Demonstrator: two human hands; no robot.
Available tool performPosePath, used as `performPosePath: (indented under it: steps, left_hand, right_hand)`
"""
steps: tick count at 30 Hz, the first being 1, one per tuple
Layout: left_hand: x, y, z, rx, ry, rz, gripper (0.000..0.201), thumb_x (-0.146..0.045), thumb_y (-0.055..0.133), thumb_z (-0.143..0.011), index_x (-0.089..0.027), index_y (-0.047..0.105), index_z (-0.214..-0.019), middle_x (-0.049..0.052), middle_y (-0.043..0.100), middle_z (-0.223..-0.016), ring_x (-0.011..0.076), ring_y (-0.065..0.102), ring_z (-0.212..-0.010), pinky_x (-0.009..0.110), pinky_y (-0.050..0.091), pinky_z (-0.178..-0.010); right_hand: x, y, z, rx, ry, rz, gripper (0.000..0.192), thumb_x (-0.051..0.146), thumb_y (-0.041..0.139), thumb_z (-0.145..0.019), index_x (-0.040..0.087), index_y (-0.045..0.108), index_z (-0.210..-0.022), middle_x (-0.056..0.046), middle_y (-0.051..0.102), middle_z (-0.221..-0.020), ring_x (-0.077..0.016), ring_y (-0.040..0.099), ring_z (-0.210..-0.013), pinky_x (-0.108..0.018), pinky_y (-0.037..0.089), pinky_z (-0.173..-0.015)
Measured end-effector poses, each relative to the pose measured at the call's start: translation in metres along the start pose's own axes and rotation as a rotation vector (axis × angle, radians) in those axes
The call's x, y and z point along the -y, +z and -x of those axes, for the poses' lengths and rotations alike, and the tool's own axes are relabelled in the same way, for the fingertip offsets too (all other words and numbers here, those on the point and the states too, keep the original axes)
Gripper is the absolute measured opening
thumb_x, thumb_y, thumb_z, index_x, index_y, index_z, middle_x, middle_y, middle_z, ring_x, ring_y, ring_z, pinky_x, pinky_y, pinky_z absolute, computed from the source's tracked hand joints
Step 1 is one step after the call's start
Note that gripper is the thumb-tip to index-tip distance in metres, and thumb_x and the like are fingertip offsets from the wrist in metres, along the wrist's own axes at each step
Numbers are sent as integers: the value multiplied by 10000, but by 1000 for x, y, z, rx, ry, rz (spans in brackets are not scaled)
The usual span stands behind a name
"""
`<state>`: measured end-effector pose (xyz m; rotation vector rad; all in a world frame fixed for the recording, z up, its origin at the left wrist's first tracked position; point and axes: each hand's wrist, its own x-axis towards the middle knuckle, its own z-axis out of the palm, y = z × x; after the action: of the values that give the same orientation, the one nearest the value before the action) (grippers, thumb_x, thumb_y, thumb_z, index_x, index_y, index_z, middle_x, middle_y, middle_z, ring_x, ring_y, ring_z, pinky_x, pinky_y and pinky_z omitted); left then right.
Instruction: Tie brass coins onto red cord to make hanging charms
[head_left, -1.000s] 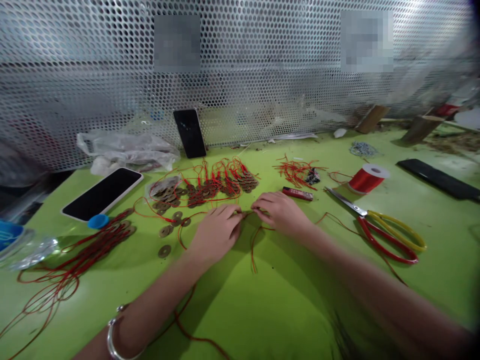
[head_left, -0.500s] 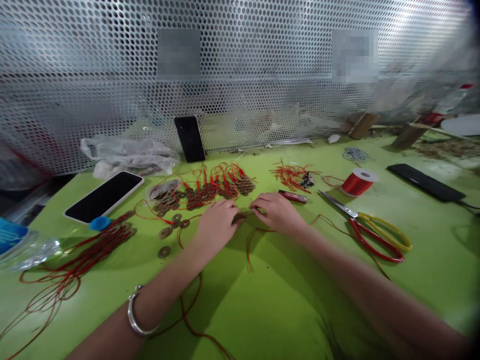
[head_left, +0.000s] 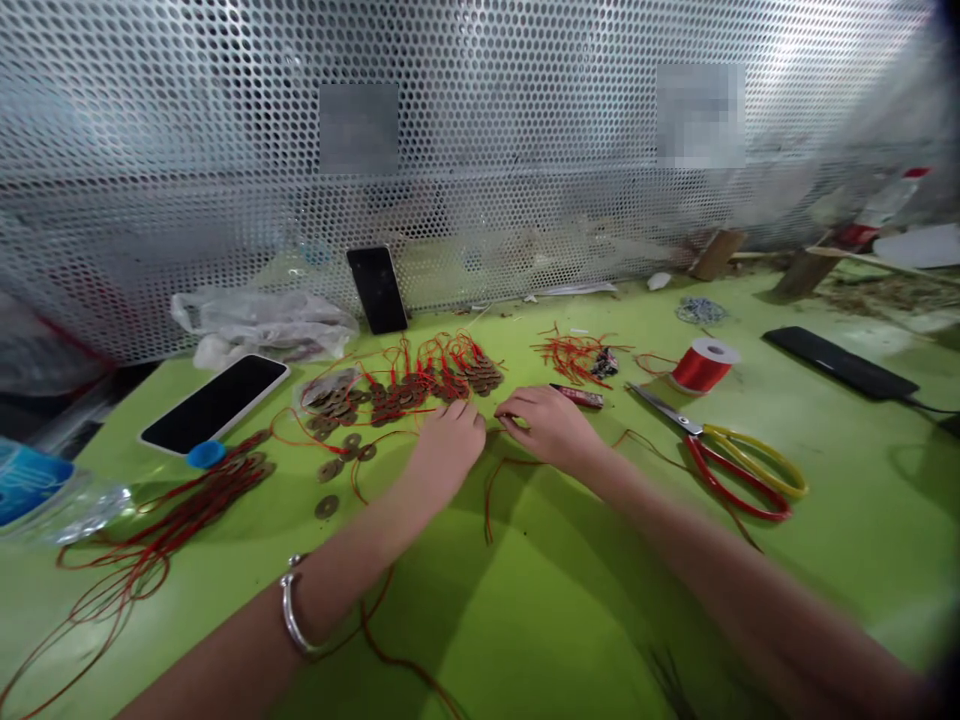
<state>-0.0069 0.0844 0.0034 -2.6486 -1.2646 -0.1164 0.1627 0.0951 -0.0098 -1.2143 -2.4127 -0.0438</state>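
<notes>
Close together over the middle of the table, both hands are closed around a thin red cord point(head_left: 489, 500). My left hand point(head_left: 454, 440) has curled fingers, with the tips hidden behind its back; a silver bangle point(head_left: 291, 605) circles that wrist. My right hand point(head_left: 549, 422) pinches with thumb and forefinger, its tips close to the left fingers. One cord end hangs toward me below the right hand. Left of my hands lie a few loose round coins with centre holes point(head_left: 327, 507). Behind them are heaped coins point(head_left: 405, 396) tied with red cords.
Scissors point(head_left: 739, 465), a red thread spool point(head_left: 703, 366) and a black power bank point(head_left: 838, 362) lie right. Cord scraps point(head_left: 574, 355) and a lighter point(head_left: 581, 396) sit behind my right hand. Leftward are a phone point(head_left: 216, 402), a bundle of strung coins point(head_left: 217, 490) and a bottle point(head_left: 45, 495).
My left hand has shifted slightly right, its fingers turned further over. The right hand stays nearly in place. The whole view has shifted a little.
</notes>
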Motion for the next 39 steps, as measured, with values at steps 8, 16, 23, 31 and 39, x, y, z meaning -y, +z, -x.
performPosePath:
  steps: [8, 16, 23, 31, 39]
  left_hand:
    - [26, -1, -9, -24, -94, 135, 136, -79, 459, -831, -121, 588, -844, 92, 632, -863, 220, 574, -856, 351, 445, -779]
    - [20, -20, -2, -43, -145, 431, 75, -153, 523, -804, -164, 597, -810, 28, 670, -823, 167, 621, -783, 282, 487, -727]
    - [19, -20, 8, -123, -179, 555, 98, -191, 511, -825, -183, 609, -821, 9, 677, -832, 150, 629, -777, 259, 489, -721]
    - [8, -14, 17, -310, -197, 397, 123, -235, 614, -794, -173, 637, -898, 41, 684, -898, 201, 606, -869, 327, 467, -809]
    - [3, -7, 15, -308, -139, 313, 80, -200, 607, -814, -169, 671, -848, 30, 711, -840, 202, 617, -804, 337, 467, -774]
  right_hand:
    - [-2, -4, 2, -23, 31, -27, 183, 221, 516, -869, 158, 659, -965, -71, 664, -921, -179, 594, -847, -300, 414, -798]
    - [5, -4, 5, -114, -33, -65, 219, 281, 545, -866, 207, 634, -1052, -68, 621, -1064, -193, 546, -972, -323, 407, -845]
    - [9, -5, 6, -101, -35, -132, 140, 235, 542, -873, 180, 669, -895, -41, 671, -879, -171, 570, -825, -295, 397, -786]
    - [11, -6, 5, -122, 12, -180, 133, 210, 559, -854, 169, 686, -849, -45, 686, -813, -173, 590, -756, -289, 410, -734]
    - [14, -7, 7, -121, 28, -229, 138, 211, 559, -853, 174, 691, -858, -38, 688, -816, -172, 589, -754, -288, 409, -734]
